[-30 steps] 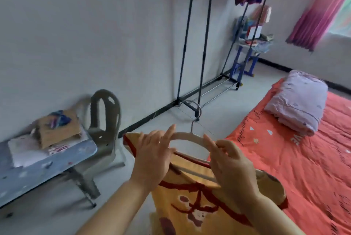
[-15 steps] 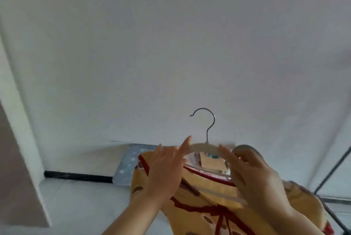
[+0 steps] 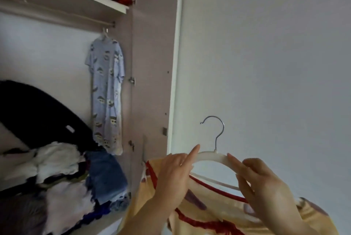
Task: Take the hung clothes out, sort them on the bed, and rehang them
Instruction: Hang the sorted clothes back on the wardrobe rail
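A white wall (image 3: 266,63) flanks the pink wardrobe panel (image 3: 152,59).

Your 2 forearms reach up side by side, your left hand (image 3: 173,179) gripping the white plastic hanger (image 3: 209,155) with its index finger straight, your right hand (image 3: 266,191) pinching the hanger's other side.

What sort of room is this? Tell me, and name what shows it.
Probably a bedroom, at an open wardrobe: a blue dress hangs from the rail, a heap of clothes lies inside, and the left hand and right hand hold a hanger bearing a yellow top.
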Demonstrator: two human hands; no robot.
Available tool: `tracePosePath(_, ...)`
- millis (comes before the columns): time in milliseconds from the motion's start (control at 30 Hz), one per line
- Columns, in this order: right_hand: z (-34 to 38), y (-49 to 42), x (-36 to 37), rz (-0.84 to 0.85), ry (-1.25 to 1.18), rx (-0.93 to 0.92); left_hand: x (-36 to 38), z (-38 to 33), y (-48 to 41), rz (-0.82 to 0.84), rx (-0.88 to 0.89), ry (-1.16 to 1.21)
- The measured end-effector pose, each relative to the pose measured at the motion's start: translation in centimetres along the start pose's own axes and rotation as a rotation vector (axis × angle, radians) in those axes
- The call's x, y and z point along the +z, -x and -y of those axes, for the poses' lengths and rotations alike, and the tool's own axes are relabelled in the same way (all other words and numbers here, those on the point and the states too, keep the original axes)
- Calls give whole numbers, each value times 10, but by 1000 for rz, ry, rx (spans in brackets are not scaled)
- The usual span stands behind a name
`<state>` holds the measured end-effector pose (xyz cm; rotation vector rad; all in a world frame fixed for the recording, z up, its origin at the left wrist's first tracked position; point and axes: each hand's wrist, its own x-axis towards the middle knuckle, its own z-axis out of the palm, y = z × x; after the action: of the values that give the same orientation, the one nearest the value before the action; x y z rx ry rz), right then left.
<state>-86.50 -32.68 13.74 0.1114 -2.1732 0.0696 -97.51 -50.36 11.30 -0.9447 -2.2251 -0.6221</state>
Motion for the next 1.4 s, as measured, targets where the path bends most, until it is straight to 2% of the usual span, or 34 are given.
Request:
tracePosePath(100, 7, -50, 56, 0, -155, -43, -16, 48, -22, 32, -187, -11)
tracePosePath(167, 16, -81, 89, -5, -237, -120, -26, 80, -32, -32, -248, -23)
tracePosePath(400, 71, -184, 184, 71, -378, -308, -61, 202, -64, -222, -203, -229)
tracePosePath(533, 108, -243, 242, 74, -435, -384, -83, 271, -85, -256, -283, -291)
tracePosePath(667, 151, -304, 298, -27, -395, -436, -102, 354, -113, -322, -304, -400)
tracePosePath(833, 194, -374, 354, -90, -282, -467, -132, 455, -156, -321, -246, -463)
tracePosePath(1000, 229, -444, 409, -140, -277, -491, -147, 538, -201, -398, -177, -533)
tracePosePath(1133, 254, -509, 448, -131, -220, -488, -154, 587, -244, -423, -293, -439)
tracePosePath(1233, 273, -565, 467, -61, -91, -438, -152, 627, -274, -462, -355, -355)
tracePosePath(1300, 280, -605, 489, 1, -105, -404, -151, 655, -296, -432, -377, -322)
tracePosePath(1400, 285, -670, 523, -82, -90, -385, -148, 695, -334, -359, -408, -343)
